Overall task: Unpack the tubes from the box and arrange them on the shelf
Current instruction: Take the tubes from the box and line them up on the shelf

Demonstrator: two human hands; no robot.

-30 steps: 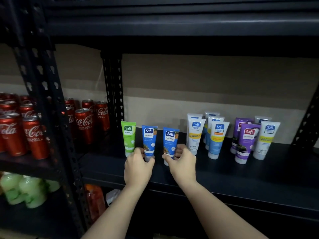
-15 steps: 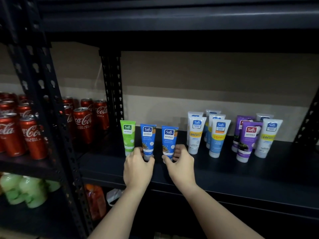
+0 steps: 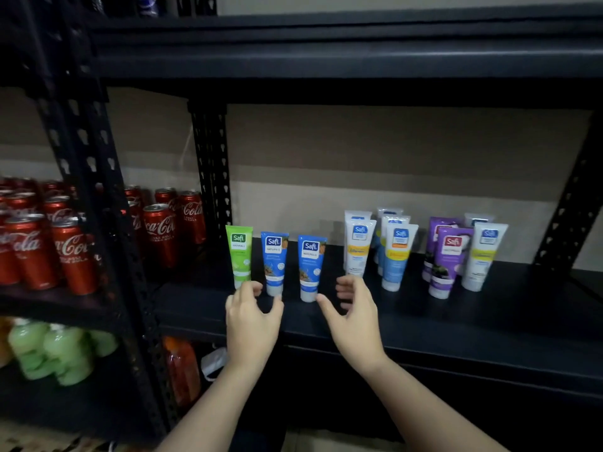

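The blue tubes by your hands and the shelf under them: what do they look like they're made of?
The blue tubes look like soft glossy plastic: printed skins with a slight sheen, flat crimped top ends, standing on pale caps. The shelf looks like matt black painted board, metal or laminate I cannot tell; its slotted uprights look like painted steel.

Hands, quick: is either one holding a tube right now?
Left hand: open, fingers loosely curled just short of the blue tube, holding nothing.
Right hand: open, holding nothing.

Two bare forearms, left hand (image 3: 253, 324) and right hand (image 3: 354, 321), no sleeves, rings or watch.
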